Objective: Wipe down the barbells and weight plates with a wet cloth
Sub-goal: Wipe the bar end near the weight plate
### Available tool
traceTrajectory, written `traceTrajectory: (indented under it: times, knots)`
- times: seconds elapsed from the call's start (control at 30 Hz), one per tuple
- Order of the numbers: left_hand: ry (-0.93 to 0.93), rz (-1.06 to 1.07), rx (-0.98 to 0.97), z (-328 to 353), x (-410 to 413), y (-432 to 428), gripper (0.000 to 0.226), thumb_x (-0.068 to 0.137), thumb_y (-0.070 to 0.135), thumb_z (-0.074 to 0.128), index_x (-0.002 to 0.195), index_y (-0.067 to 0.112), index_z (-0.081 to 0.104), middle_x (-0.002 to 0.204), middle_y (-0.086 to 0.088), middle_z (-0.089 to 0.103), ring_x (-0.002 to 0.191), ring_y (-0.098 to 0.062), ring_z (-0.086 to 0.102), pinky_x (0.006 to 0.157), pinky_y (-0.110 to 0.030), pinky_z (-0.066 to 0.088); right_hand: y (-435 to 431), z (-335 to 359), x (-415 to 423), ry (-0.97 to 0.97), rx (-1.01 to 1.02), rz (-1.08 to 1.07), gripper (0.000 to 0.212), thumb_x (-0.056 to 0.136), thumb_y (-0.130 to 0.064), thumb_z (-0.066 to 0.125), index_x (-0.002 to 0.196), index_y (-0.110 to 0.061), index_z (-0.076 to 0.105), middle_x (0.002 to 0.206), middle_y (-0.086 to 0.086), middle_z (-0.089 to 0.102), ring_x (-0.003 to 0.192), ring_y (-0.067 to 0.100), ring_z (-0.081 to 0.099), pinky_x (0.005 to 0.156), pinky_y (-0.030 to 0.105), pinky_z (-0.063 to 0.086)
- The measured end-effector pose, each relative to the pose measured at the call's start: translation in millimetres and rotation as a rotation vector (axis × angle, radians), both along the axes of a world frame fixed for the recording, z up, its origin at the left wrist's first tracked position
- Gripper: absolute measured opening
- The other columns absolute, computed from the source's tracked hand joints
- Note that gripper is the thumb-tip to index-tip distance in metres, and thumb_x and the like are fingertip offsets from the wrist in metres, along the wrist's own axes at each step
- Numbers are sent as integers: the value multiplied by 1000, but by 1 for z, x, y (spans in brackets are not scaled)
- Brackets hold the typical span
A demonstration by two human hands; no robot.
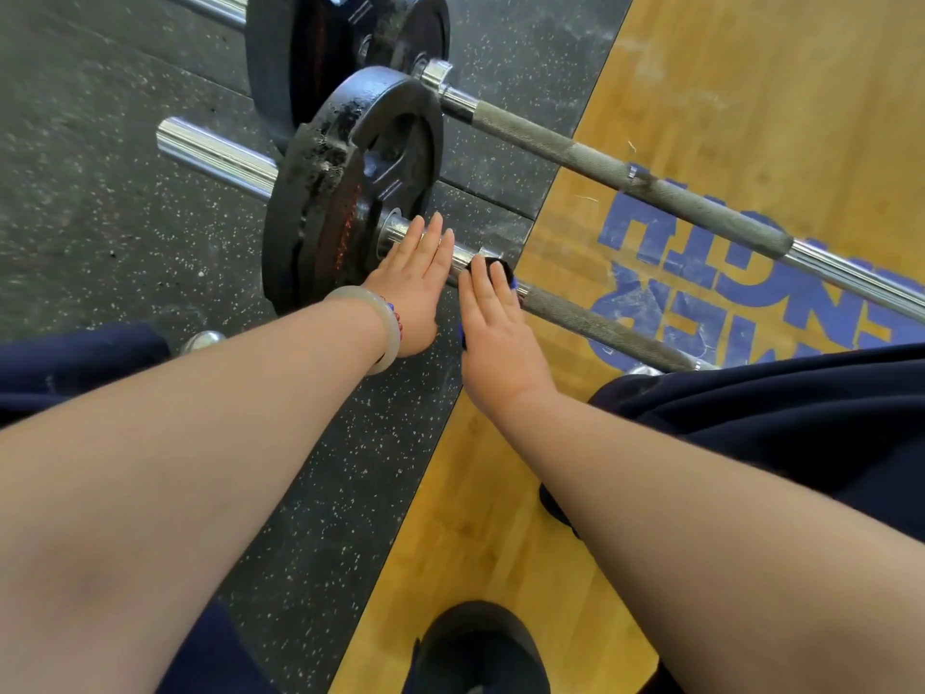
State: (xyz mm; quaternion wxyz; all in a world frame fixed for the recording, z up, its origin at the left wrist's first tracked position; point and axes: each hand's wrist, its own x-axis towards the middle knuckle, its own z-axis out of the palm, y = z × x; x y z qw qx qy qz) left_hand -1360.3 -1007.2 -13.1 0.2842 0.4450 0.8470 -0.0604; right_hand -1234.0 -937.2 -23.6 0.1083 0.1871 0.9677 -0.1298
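Note:
A steel barbell (595,325) lies on the floor with a black weight plate (320,192) standing on its sleeve. My left hand (418,278), fingers straight, rests flat on the bar just beside the plate's hub. My right hand (493,325) presses a dark blue-edged cloth (493,269) onto the bar right of the left hand; the cloth shows only past my fingertips and under my palm. A second barbell (625,165) lies farther away with a larger black plate (310,47) on it.
Black speckled rubber flooring (100,232) covers the left; a wooden platform (751,77) with blue lettering lies to the right. My dark-clothed knees flank my arms and a black shoe (480,643) is at the bottom centre.

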Motion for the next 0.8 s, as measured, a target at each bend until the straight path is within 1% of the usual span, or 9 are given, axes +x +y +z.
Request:
traceTrajectory:
  times: [0.07,0.13,0.2,0.23,0.4,0.5,0.57,0.67,0.8]
  knots:
    - [6,-4,0,0,1,0,88,90,6,45,147,13,-23,152,-3,-34,140,-20,-29,115,-35,-6,5,-2,-4,24,-51,-45,72,96,-7,38,150,-8,-9,158,8,-15,145,24,-15,116,34,-8]
    - [6,-6,-2,1,1,1,88,91,6,44,147,13,-22,152,-3,-34,140,-20,-29,115,-35,-5,15,0,-18,20,-156,-238,69,96,-5,35,151,-9,-5,160,7,-8,146,21,-9,116,33,-7]
    - [-1,-4,-16,3,0,2,87,91,6,44,148,14,-22,153,-3,-34,141,-19,-29,116,-36,-3,21,3,-26,-10,-201,-395,65,97,-10,34,152,-9,-2,160,6,-1,147,20,-4,117,35,-5]
    - [-4,-6,-20,4,0,2,87,91,6,44,148,14,-22,152,-2,-34,140,-19,-29,116,-36,-2,20,3,-26,-27,-195,-403,65,98,-11,34,151,-8,-3,160,6,0,147,20,-3,117,36,-4]
    - [21,-14,-17,1,1,1,88,91,7,44,148,12,-22,152,-4,-34,140,-21,-29,115,-35,-7,2,2,-6,-57,-72,-215,71,98,-16,36,149,-6,-11,159,10,-9,146,22,-9,117,35,-6]
    - [41,-29,-30,3,3,2,86,92,10,44,147,10,-22,152,-6,-33,141,-23,-28,115,-36,-7,15,7,-14,-129,-28,-283,70,95,-16,34,151,-5,-7,160,7,-3,146,22,-12,117,37,-8]
    - [51,-32,-37,5,3,3,86,92,11,44,147,10,-22,152,-7,-33,141,-24,-28,116,-36,-7,21,12,-19,-208,43,-276,69,94,-17,32,150,-2,-5,160,10,-3,145,26,-15,116,40,-10]
    - [49,-30,-50,5,4,3,87,92,12,44,147,10,-23,152,-7,-34,141,-24,-29,116,-36,-7,9,10,-10,-252,119,-196,66,97,-19,24,148,0,-13,158,15,-15,144,28,-19,116,41,-11]
    - [39,-21,-59,6,4,3,86,93,11,43,146,11,-24,152,-6,-35,140,-23,-29,115,-36,-8,-2,3,1,-266,67,-220,65,98,-19,20,147,-2,-18,155,15,-24,143,27,-22,118,41,-10]
